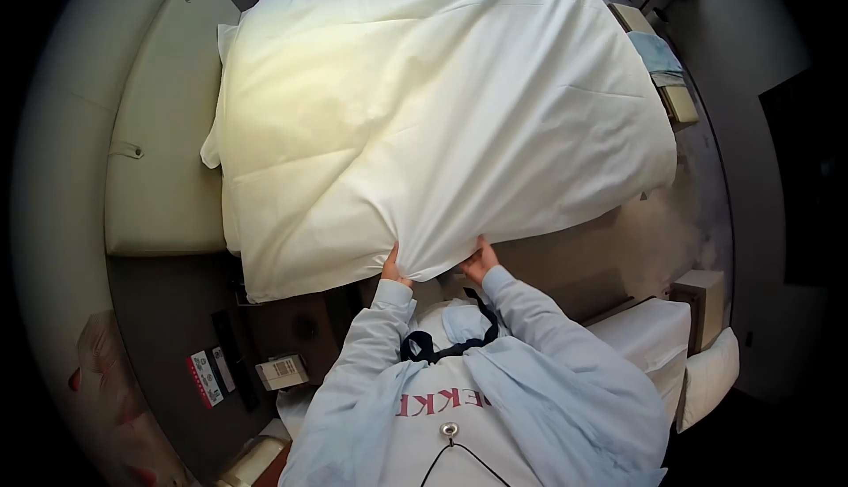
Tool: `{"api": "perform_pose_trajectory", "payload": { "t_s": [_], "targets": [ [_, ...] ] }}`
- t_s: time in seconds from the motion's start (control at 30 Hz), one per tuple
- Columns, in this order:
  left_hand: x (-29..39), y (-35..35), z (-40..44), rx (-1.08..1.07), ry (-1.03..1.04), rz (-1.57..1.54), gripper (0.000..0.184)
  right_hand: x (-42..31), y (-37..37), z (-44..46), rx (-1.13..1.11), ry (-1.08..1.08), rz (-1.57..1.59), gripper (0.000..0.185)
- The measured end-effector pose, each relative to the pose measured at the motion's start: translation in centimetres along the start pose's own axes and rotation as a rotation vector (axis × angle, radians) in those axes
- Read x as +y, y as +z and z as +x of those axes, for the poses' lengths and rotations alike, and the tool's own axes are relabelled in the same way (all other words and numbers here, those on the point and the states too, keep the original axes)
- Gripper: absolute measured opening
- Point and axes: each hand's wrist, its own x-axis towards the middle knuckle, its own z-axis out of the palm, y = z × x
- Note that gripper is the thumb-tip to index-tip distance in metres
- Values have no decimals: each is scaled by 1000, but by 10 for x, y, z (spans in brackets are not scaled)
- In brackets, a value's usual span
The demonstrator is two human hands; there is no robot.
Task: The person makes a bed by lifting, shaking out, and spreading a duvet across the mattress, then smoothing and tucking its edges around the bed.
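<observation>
A large white bed sheet (424,116) covers the bed and hangs over its near side. My left hand (393,265) grips the sheet's near edge, fingers hidden under the cloth. To its right, my right hand (480,260) is closed at the same edge, thumb on top and the other fingers beneath. Creases fan out from the left hand across the sheet toward the far right. Between the two hands the edge sags slightly toward my body.
A padded headboard (168,134) stands at the left. At lower left lie a small box (283,371) and a red-and-white card (206,379). A white pillow (709,379) and a white-covered surface (649,337) are at lower right. A bench with blue cloth (656,54) stands beyond the bed's foot.
</observation>
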Motion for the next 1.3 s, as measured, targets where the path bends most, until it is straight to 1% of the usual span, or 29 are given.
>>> {"api": "perform_pose_trajectory", "payload": {
  "t_s": [0.07, 0.13, 0.2, 0.27, 0.33, 0.37, 0.4, 0.43, 0.47, 0.5, 0.53, 0.6, 0.63, 0.67, 0.7, 0.73, 0.8, 0.83, 0.87, 0.93, 0.97, 1.0, 1.03, 1.07, 1.1, 1.13, 1.17, 1.23, 1.3],
  "targets": [
    [-9, 36, -28, -56, -59, -15, 38, -29, -7, 30, -64, -194, 78, 51],
    [-18, 43, -37, -68, -50, -1, 39, -61, -12, 46, -31, -388, 176, 54],
    [-21, 52, -45, -88, -57, -1, 39, -93, -32, 61, 22, -515, 350, 59],
    [-23, 58, -55, 38, 2, -10, 36, -128, 19, -26, 452, -535, 166, 64],
    [-23, 31, -41, 94, -39, 11, 32, -129, 31, -75, 260, -754, 184, 70],
    [-33, 17, -32, 278, -45, 194, 31, -116, 27, -90, 507, -898, 129, 63],
    [-40, -8, -28, 465, -62, 387, 30, -94, -9, -75, 552, -883, 135, 63],
    [-45, -46, -7, 637, -118, 483, 25, -74, -63, -44, 602, -854, 77, 57],
    [-46, -80, 10, 621, -142, 492, 25, -62, -101, -8, 632, -847, 17, 52],
    [-48, -120, 18, 690, -138, 642, 24, -50, -122, 24, 670, -867, -35, 52],
    [-50, -148, 31, 764, -122, 792, 24, -41, -128, 47, 705, -876, -88, 51],
    [-47, -190, 47, 767, -440, 706, 33, -29, -91, 34, 697, -741, -156, 48],
    [-53, -172, 38, 698, -579, 844, 51, -22, -110, 51, 722, -620, -222, 46],
    [-62, -150, 32, 693, -573, 868, 51, -19, -125, 69, 734, -510, -282, 45],
    [-73, -117, 24, 620, -551, 753, 62, -28, -90, 23, 712, -349, -452, 44],
    [-81, -86, 19, 545, -534, 638, 75, -25, -92, 25, 711, -357, -429, 44],
    [-87, -29, 26, 271, -476, 238, 89, -17, -111, 33, 354, -163, -301, 43],
    [-99, 1, 26, 294, -398, 103, 76, -19, -120, 35, 293, -56, -321, 44],
    [-112, 5, 31, 303, -403, 103, 76, -26, -128, 39, 226, 49, -350, 45],
    [-142, 14, 49, 249, 6, 289, 61, -45, -127, 30, 65, 220, -346, 40],
    [-148, 46, 32, 287, 10, 163, 48, -59, -120, 23, -44, 234, -324, 41],
    [-143, 21, 38, 180, 25, 81, 46, -64, -116, 18, -150, 261, -284, 42],
    [-121, 23, 24, 220, 50, 140, 44, -61, -106, 28, -214, 281, -188, 42],
    [-118, 32, 9, 275, 74, 201, 43, -75, -110, 38, -149, 318, -88, 50],
    [-110, 46, -7, 265, 69, 165, 42, -84, -114, 52, -137, 339, 41, 62],
    [-108, 64, -13, 247, 61, 129, 41, -110, -107, 55, -78, 224, 94, 74],
    [-103, 69, -16, 258, 63, 133, 39, -123, -118, 84, -164, 89, 276, 78],
    [-100, 80, -23, 286, 84, 132, 37, -183, -105, 85, 67, -293, 445, 75],
    [-106, 86, -25, 309, 129, 115, 35, -246, -132, 103, 108, -380, 558, 70]
  ]
}}
